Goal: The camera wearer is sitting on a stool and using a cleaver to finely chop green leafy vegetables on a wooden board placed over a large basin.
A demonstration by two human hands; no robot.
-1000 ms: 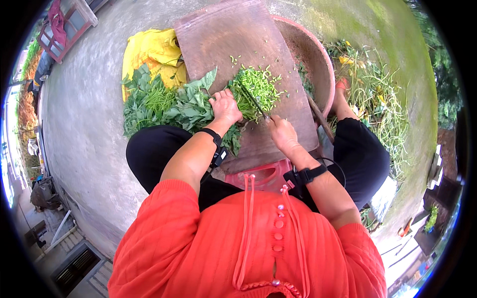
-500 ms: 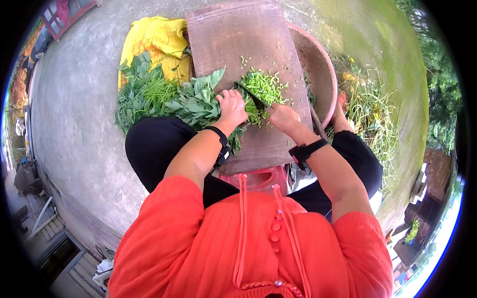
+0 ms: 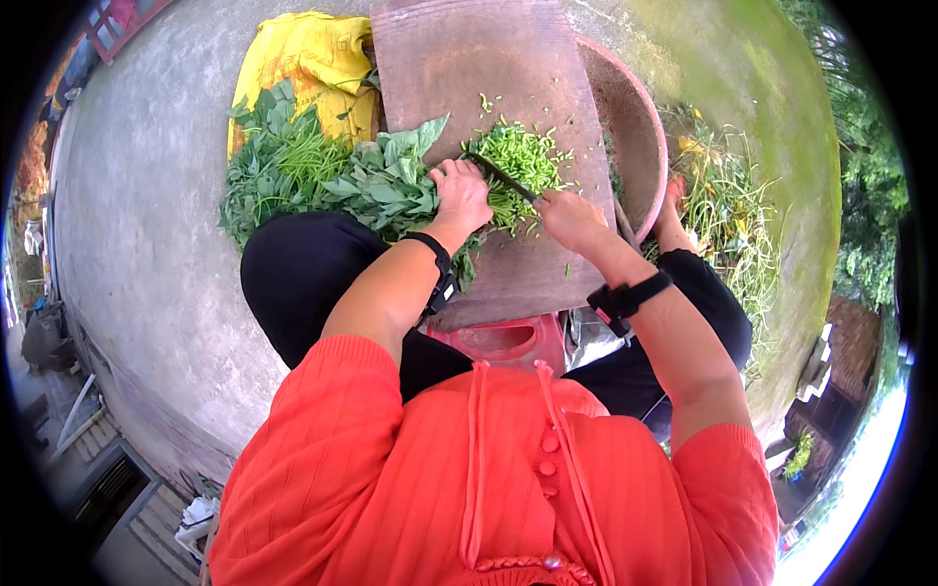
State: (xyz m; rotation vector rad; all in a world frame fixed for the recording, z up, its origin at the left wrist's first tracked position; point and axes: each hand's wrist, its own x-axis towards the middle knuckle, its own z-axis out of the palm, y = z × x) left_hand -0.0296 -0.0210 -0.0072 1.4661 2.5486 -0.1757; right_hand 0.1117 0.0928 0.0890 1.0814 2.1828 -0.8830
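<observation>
My left hand [image 3: 461,195] presses down on a bunch of leafy greens [image 3: 386,190], its fingers curled over the stems at the left side of the wooden board [image 3: 469,59]. In my right hand [image 3: 572,220] is the handle of a knife [image 3: 505,178], whose dark blade slants up and left to just beside my left fingertips. Chopped green stems [image 3: 528,156] lie heaped on the board along the blade's far side, with small bits scattered around. The cut ends of the bunch show between my two hands, under the knife.
A pile of leafy greens [image 3: 278,161] and a yellow sack [image 3: 313,49] lie left of the board. Under its right side stands a wide round tub [image 3: 640,127]. Loose stalks [image 3: 733,215] litter the ground farther right. A red plastic stool [image 3: 489,342] sits at the board's near end.
The knife blade has lifted and tilted, and my right hand has shifted slightly to the right. My left hand stays on the bunch. The whole view has shifted a little.
</observation>
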